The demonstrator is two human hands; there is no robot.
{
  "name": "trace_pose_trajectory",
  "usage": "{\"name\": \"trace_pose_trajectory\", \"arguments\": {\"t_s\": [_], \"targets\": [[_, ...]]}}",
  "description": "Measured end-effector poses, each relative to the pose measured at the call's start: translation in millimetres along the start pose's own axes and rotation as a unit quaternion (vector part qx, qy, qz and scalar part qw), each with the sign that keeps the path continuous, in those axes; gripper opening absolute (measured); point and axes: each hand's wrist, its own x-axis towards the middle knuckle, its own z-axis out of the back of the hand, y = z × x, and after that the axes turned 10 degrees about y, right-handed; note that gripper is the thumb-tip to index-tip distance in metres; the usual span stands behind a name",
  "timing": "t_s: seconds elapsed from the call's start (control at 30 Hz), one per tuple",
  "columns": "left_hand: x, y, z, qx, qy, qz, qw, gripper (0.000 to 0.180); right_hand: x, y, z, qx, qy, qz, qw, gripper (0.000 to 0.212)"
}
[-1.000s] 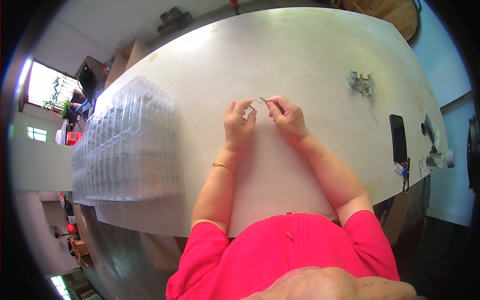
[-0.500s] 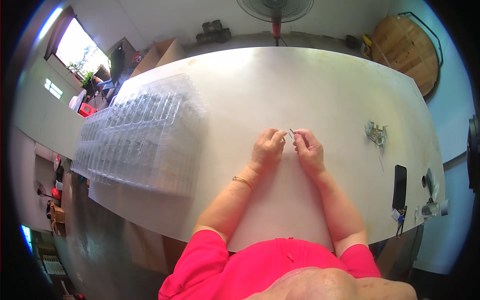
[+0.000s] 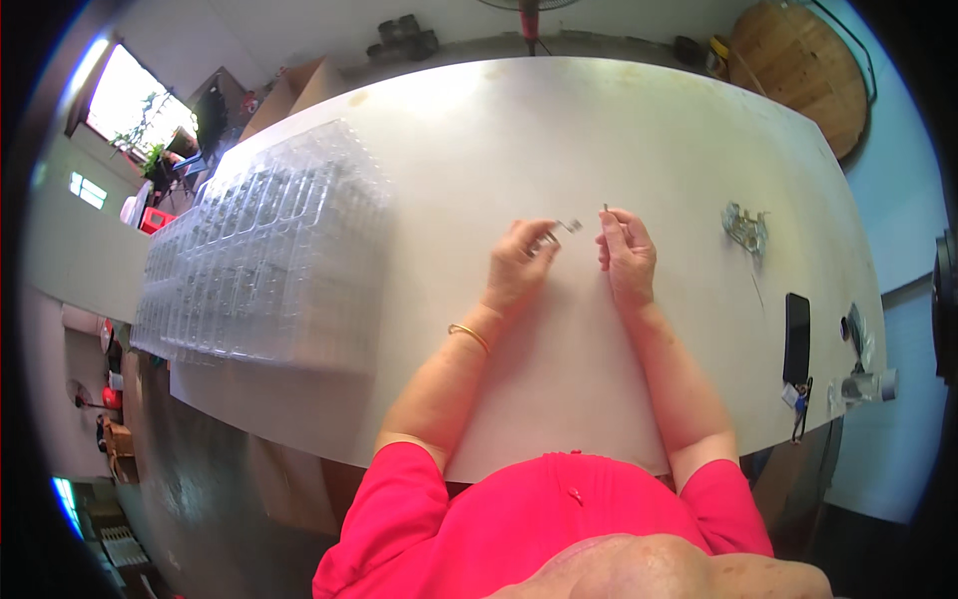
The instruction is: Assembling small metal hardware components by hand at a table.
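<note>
Over the middle of the pale table (image 3: 559, 389), my left hand (image 3: 520, 262) is closed, pinching a small shiny metal piece (image 3: 568, 226) that sticks out past its fingertips and is blurred. A short gap to the right, my right hand (image 3: 629, 258) is closed too. Between its thumb and fingers stands a thin dark metal pin (image 3: 605, 208), mostly hidden by the fingers. The two hands do not touch. A small heap of silvery metal parts (image 3: 745, 230) lies to the right, with a thin rod (image 3: 756, 284) pointing out of it toward me.
A tall stack of clear plastic compartment trays (image 3: 264, 250) covers the table's left side. At the right edge lie a black phone (image 3: 797, 337), keys (image 3: 799, 409) and a clear bottle (image 3: 863, 387). Beyond the table stand a fan (image 3: 530, 22) and a round wooden tabletop (image 3: 798, 80).
My hands have moved apart: the left to the left with the metal piece, the right slightly to the right with the pin. The whole view has shifted, so the table appears higher.
</note>
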Motion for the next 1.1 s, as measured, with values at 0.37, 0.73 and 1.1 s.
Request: {"name": "trace_pose_trajectory", "arguments": {"t_s": [0.37, 0.73, 1.1], "targets": [[4.1, 14.1, 2.1, -0.195, -0.030, 0.082, 0.977, 0.029, -9.8, -2.3, -5.8, -0.143, 0.087, 0.013, 0.986, 0.013], [5.9, 21.9, -1.1, -0.103, -0.033, 0.017, 0.994, 0.027, -7.6, -0.3, -6.0, -0.204, 0.082, 0.037, 0.975, 0.010], [1.7, 7.7, -2.0, 0.073, -0.028, -0.114, 0.990, 0.028, -6.2, -2.1, -2.9, -0.072, 0.137, -0.090, 0.984, 0.020]]}}
